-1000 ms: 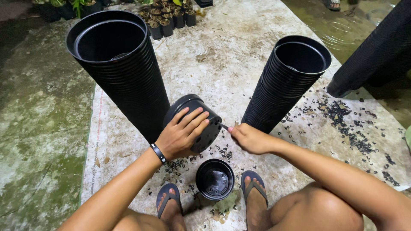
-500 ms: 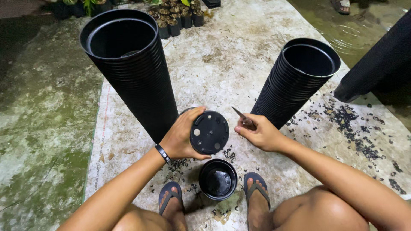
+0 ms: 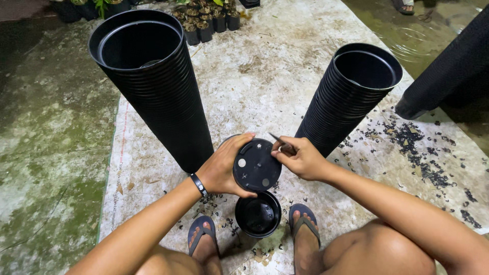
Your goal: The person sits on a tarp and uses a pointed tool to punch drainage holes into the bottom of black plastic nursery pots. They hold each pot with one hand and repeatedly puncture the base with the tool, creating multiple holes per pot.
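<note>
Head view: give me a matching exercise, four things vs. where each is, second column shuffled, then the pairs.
Things:
1. left hand
2. right hand
3. small pot on the ground
4. taller pot stack

Places:
A. between the two sandalled feet
B. gripping the upturned pot by its side
C. standing on the left of the mat
D. holding a thin pointed tool at the pot's base

Pairs: 1-B, 2-D, 3-A, 4-C

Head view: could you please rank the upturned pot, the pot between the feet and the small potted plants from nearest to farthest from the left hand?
1. Upturned pot: held in left hand.
2. Pot between the feet: just below.
3. Small potted plants: top edge, far.
</note>
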